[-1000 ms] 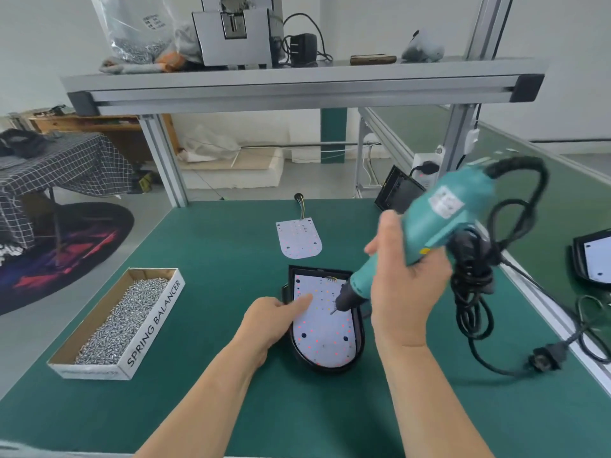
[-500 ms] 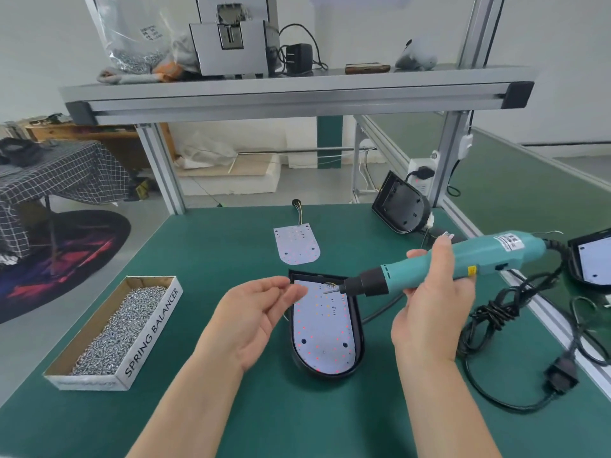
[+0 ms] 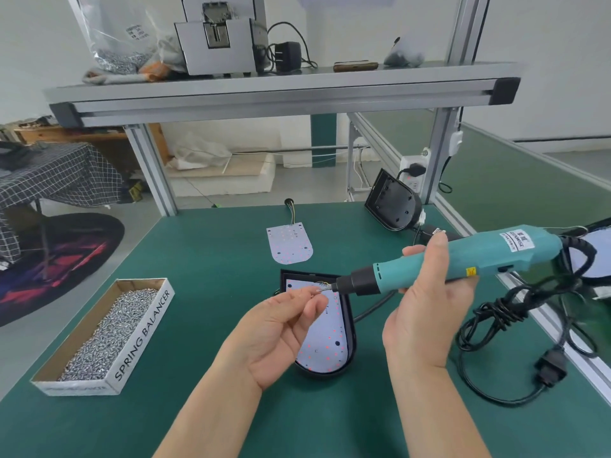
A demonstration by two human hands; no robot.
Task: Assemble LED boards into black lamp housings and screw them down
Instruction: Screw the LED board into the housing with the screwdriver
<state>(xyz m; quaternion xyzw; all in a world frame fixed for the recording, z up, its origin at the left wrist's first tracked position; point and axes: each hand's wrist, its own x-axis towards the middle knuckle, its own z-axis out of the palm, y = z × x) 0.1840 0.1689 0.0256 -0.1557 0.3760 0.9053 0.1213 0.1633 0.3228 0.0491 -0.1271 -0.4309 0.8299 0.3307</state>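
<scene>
Green table (image 3: 211, 325) fills the low half of the frame. Black lamp housing (image 3: 352, 328) lies flat mid frame w/ an LED board (image 3: 325, 345) inside it. Left hand (image 3: 277, 335), over the housing, pinches a small screw (image 3: 318, 290) btw thumb & finger, right at the bit tip. Right hand (image 3: 426, 312) has fingers curled round a teal screwdriver (image 3: 463, 259), which points left. Box of screws (image 3: 109, 335) sits lower left. Spare LED board (image 3: 289, 246) lies further up.

Left hand (image 3: 277, 328) pinching screw (image 3: 318, 290) at screwdriver (image 3: 443, 259) tip, right hand (image 3: 426, 312) gripping it
</scene>
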